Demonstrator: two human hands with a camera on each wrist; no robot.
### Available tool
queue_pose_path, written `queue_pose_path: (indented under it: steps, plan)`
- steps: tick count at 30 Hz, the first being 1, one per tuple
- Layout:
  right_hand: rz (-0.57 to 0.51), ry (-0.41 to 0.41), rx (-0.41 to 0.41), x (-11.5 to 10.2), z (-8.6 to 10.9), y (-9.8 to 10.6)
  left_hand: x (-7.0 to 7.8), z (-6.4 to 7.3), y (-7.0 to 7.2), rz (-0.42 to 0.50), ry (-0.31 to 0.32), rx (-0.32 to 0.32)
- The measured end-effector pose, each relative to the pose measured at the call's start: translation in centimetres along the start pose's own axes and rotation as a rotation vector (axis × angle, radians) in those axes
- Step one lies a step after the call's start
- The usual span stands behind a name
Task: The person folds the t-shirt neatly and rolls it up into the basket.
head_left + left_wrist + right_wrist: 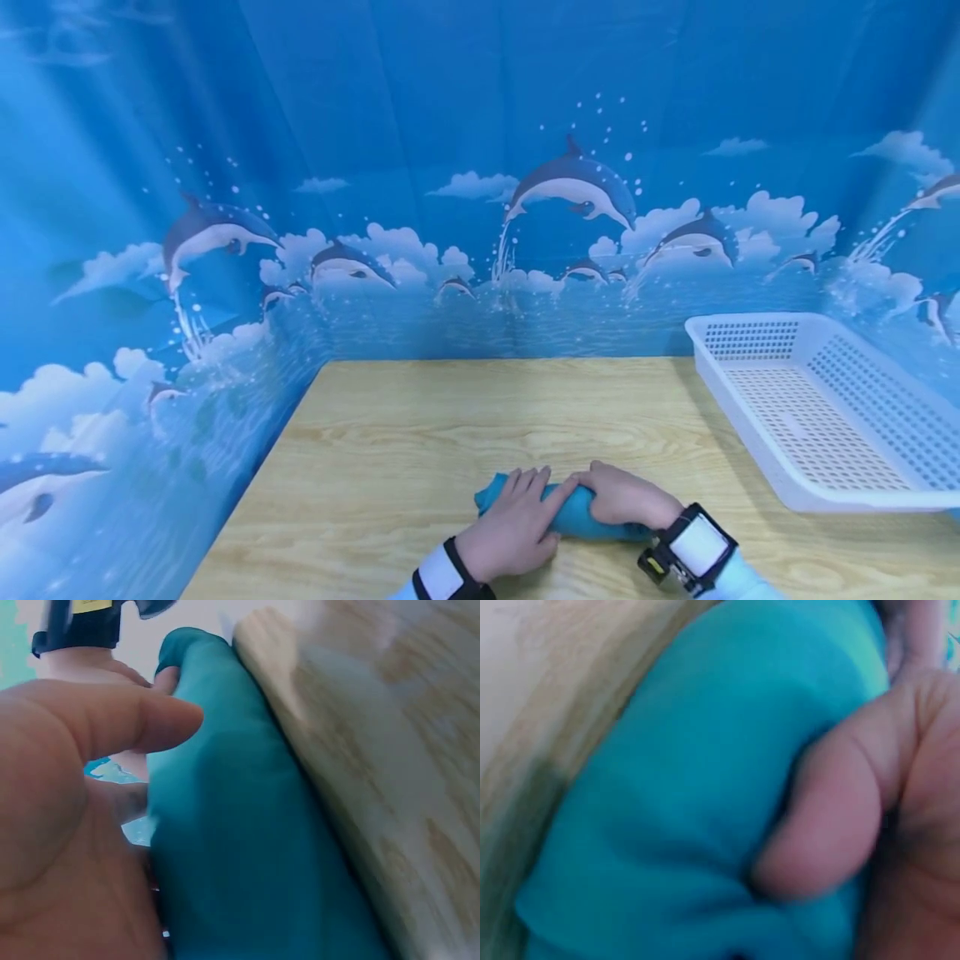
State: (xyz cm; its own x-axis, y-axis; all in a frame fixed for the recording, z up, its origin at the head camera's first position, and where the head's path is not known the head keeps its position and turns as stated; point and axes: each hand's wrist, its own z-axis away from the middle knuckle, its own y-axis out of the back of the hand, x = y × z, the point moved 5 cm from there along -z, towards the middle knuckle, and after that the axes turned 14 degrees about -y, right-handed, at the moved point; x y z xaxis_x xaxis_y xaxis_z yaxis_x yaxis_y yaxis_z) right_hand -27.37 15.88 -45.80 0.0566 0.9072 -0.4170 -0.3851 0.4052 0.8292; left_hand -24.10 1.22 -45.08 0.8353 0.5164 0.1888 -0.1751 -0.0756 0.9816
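Observation:
A teal cloth, rolled into a thick tube, lies crosswise near the front of the table. Its left part is under my left hand, whose fingers reach straight across the top. In the left wrist view, the left thumb is stretched out over the near side of the roll. My right hand grips the right part from above, and the two hands nearly meet. In the right wrist view, the right thumb presses a fold into the cloth; the far fingers are mostly hidden.
A white perforated plastic basket stands at the right side of the wood-grain table. Blue sheeting printed with dolphins hangs behind the table and along its left side. Both wrists wear strapped devices.

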Motion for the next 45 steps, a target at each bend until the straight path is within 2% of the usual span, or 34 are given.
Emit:
queue_pose_path:
  steps: [3, 7, 10, 16, 19, 25, 28, 30, 34, 37, 40, 45]
  plan:
    - [-0.026, 0.053, 0.027, 0.2, 0.9, 0.9, -0.2, -0.1, -0.2, 0.001, 0.002, 0.013]
    - [-0.042, 0.131, 0.147, 0.4, 2.6, 2.2, -0.3, -0.2, -0.1, -0.018, 0.009, 0.037]
    - [-0.010, 0.190, 0.193, 0.5, 3.5, 1.8, -0.3, -0.2, -0.2, -0.048, 0.034, 0.050]
    - [0.037, 0.222, 0.143, 1.4, 3.5, -0.6, 0.0, -0.5, -1.2, -0.150, 0.095, 0.062]
    - [0.017, 0.235, 0.114, 1.7, 3.0, -1.2, 0.0, -0.6, -1.8, -0.148, 0.126, 0.067]
    - [0.007, 0.293, 0.096, 1.7, 2.4, -1.4, -0.5, -0.7, -2.2, -0.043, 0.164, 0.022]
    - [0.000, 0.309, 0.097, 1.9, 2.3, -1.5, -0.9, -0.6, -2.2, 0.056, 0.138, -0.015]
    - [-0.044, 0.301, 0.063, 2.2, 2.3, -1.5, -1.3, -0.4, -2.0, 0.156, 0.108, -0.020]
    - [-0.158, 0.273, -0.005, 3.1, 2.4, -1.1, -2.1, 0.5, -1.2, 0.341, 0.059, 0.021]
    - [-0.228, 0.250, -0.024, 4.0, 2.8, -0.5, -2.7, 1.5, -0.4, 0.407, 0.060, 0.069]
    - [-0.286, 0.211, -0.024, 4.9, 3.2, 0.4, -3.6, 2.5, 0.1, 0.410, 0.102, 0.106]
    - [-0.314, 0.177, -0.021, 6.2, 3.8, 1.0, -5.2, 4.2, 0.2, 0.408, 0.232, 0.123]
